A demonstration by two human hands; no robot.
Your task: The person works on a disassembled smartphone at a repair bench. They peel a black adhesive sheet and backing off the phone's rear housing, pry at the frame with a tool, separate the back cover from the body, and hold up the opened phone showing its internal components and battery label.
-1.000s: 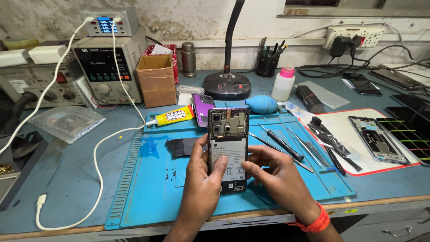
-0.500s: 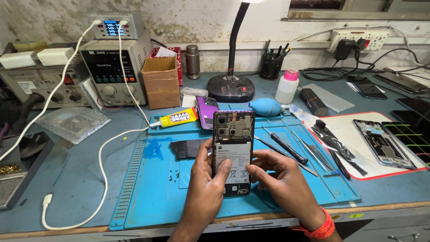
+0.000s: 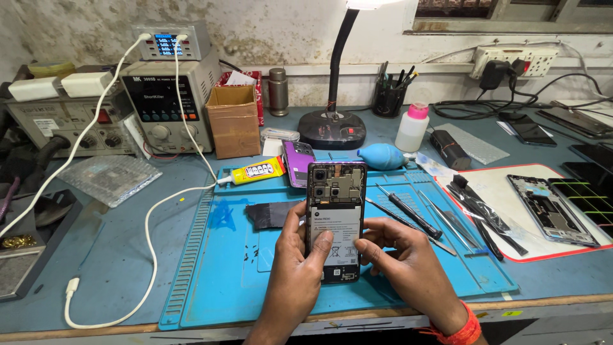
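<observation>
I hold an opened smartphone point(image 3: 336, 214) upright over the blue work mat point(image 3: 217, 281), its back cover off so the white battery and dark circuit board show. My left hand point(image 3: 299, 262) grips its left edge, thumb resting on the battery. My right hand point(image 3: 402, 262) holds the lower right edge, its fingers curled against the phone's side. An orange band circles my right wrist.
Screwdrivers and tweezers point(image 3: 421, 217) lie right of the phone. A yellow glue tube point(image 3: 255, 172), a purple phone point(image 3: 297, 163), a blue air blower point(image 3: 382, 156), a cardboard box point(image 3: 234, 121), a lamp base point(image 3: 332, 128) and a power supply point(image 3: 167, 105) stand behind. A white cable point(image 3: 147, 255) loops left. Another disassembled phone point(image 3: 550, 209) lies on a red-edged mat.
The view has shifted slightly, so the phone and both hands sit a little lower and more to the right. My grip on the phone looks the same.
</observation>
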